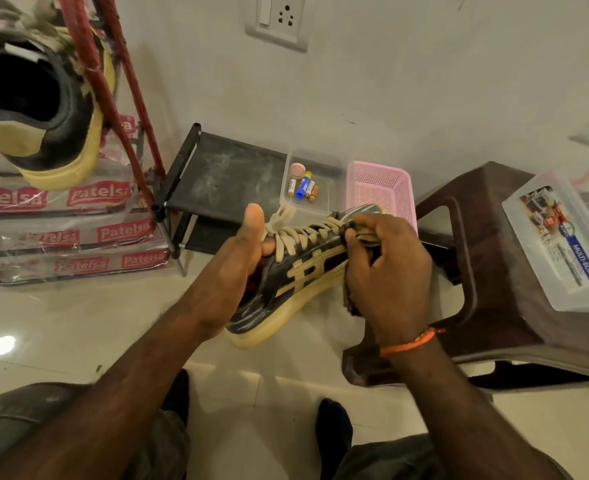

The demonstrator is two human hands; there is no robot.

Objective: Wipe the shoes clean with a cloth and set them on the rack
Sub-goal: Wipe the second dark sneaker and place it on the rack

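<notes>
Black shoe with tan stripes sits gripped in the left hand, thumb up. Right hand clutches a cloth against its side, above the floor.

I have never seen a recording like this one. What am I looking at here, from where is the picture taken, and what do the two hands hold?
There is no machine here. A person wears one wide camera on the head, and it looks forward and down at their own two bare hands; the knees show at the bottom.

The left hand grips a black sneaker with beige stripes, beige laces and a yellowed sole, lifted above the pale tiled floor. The right hand, with an orange thread on its wrist, grips a dark cloth and presses it against the shoe near the toe.

Behind stands a low black shoe rack. On it rest a clear plastic tray with small batteries and a pink mesh basket. At right a brown plastic stool carries a clear lidded box. At upper left a matching second sneaker sits higher up.
</notes>
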